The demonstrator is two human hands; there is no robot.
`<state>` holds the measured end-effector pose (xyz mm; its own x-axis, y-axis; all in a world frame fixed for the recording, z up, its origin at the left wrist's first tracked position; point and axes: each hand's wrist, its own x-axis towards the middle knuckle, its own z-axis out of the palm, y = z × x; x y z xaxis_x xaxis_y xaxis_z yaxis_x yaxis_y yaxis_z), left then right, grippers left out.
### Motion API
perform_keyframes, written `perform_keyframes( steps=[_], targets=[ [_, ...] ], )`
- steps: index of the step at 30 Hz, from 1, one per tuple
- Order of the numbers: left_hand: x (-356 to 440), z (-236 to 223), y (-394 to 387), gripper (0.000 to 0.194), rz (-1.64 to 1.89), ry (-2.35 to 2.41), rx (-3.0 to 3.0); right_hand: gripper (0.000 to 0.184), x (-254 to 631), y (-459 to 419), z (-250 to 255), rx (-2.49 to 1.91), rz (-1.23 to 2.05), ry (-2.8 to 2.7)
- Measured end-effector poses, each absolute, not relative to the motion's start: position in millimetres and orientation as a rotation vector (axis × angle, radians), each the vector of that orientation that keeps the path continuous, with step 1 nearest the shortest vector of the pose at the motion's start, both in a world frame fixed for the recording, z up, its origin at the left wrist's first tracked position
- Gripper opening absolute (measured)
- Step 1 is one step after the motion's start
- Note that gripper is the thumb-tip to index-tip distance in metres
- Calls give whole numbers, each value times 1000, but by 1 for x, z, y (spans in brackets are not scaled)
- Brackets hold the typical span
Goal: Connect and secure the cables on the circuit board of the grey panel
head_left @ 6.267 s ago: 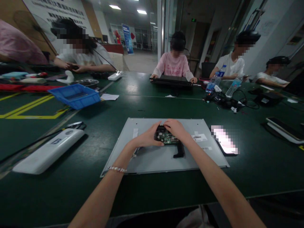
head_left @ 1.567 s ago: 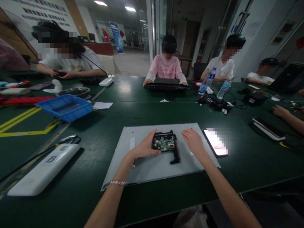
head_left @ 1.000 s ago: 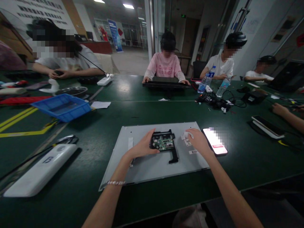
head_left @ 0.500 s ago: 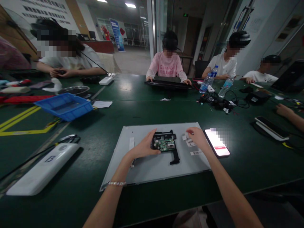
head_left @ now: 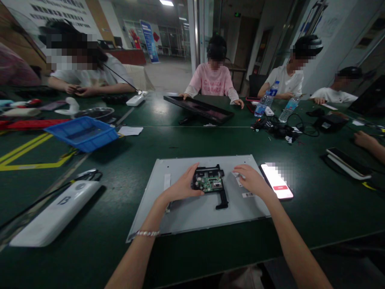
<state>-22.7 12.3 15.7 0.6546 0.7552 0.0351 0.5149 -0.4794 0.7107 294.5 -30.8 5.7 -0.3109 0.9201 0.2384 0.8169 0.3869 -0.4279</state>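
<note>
A flat grey display panel (head_left: 186, 218) lies on the green table in front of me. On it rests a black plastic bracket (head_left: 223, 198) carrying a green circuit board (head_left: 212, 184). My left hand (head_left: 182, 185) grips the bracket's left side, thumb at the near edge and fingers at the far edge. To the right, my right hand (head_left: 251, 180) hovers low over the panel with fingers and thumb apart. Under its fingertips is a white printed label (head_left: 240, 180), partly hidden. Below that hand shows a small barcode sticker (head_left: 248, 195).
A lit phone (head_left: 277, 182) lies beside the panel's right edge. At left are a white power bank (head_left: 57, 214) with a cable and a blue tray (head_left: 86, 134). Across the table, a person in pink handles a black monitor (head_left: 201, 109). Bottles (head_left: 290, 108) and tangled cables (head_left: 276, 129) stand back right.
My right hand has shifted slightly and its fingers have spread from a pinch. My left hand keeps its hold. Opposite, the black monitor has been swung round and tilted.
</note>
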Motion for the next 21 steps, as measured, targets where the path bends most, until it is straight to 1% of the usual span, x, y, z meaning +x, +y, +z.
perform_keyframes(
  steps=[2,9,15,21],
  targets=[
    [-23,15,12,107,460,983,2184,42,293,-31,5,-1509,328,-2241],
    [-24,16,11,107,472,973,2155,28,288,-29,3,-1543,219,-2222],
    [-24,16,11,108,453,976,2161,27,286,-29,-4,-1532,208,-2013],
    [-22,16,10,108,492,973,2176,27,262,-22,13,-1456,187,-1931]
  ],
)
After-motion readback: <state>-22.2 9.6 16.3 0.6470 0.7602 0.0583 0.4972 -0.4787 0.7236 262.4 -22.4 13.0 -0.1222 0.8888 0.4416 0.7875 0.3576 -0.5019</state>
